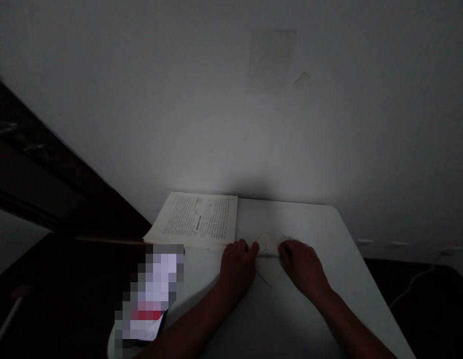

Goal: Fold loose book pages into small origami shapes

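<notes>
A small folded sheet of paper (269, 247) lies on the white table (291, 329) between my hands, with a crease running across its middle. My left hand (238, 262) is closed at the paper's left edge, thumb and fingers pinching it. On the opposite side, my right hand (301, 262) has its fingers curled onto the right edge. The paper's lower corner points toward me, and its edges under my fingertips are hidden. The room is dim, so fine folds are hard to make out.
Printed pages (201, 219) lie at the table's back left, by the wall (201, 109). A lit, pixelated phone (152, 294) is at the left edge near my left forearm. A dark door (48, 164) stands left, and a cable (412, 286) hangs at right.
</notes>
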`<state>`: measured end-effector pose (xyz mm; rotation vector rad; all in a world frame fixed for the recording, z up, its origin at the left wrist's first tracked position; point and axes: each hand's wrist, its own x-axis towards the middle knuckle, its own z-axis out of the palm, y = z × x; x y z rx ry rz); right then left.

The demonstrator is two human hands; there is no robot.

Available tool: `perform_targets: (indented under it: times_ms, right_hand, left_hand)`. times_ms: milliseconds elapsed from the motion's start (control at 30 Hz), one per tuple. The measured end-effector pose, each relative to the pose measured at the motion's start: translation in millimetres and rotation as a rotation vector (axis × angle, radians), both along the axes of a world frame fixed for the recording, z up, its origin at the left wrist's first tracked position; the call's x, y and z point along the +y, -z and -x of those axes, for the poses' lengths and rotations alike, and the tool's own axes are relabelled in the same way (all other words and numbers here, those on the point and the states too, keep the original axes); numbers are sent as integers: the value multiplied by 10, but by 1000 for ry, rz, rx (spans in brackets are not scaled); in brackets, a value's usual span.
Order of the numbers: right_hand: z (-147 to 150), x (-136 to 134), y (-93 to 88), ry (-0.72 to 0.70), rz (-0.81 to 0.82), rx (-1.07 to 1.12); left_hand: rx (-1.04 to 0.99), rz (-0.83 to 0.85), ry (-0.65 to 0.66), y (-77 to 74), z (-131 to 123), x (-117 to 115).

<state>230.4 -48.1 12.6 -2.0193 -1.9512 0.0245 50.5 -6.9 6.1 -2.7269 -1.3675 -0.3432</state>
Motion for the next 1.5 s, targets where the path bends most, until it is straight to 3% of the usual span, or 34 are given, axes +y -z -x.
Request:
perform_targets:
  times_ms: [733,900,1100,1500]
  right_hand:
    - [121,5,-51,49,-8,-169]
    - [130,-1,-58,64,-8,-170]
    - [147,13,-69,107,13,-160]
    - [173,44,-96,157,51,-142]
  left_hand:
    - [-102,-17,-18,-14,-24,-53]
    - [-167,-104,135,60,-19,-163]
    - [-142,-59,289,134,-35,-197]
    - [-135,-5,297,88,-70,-207]
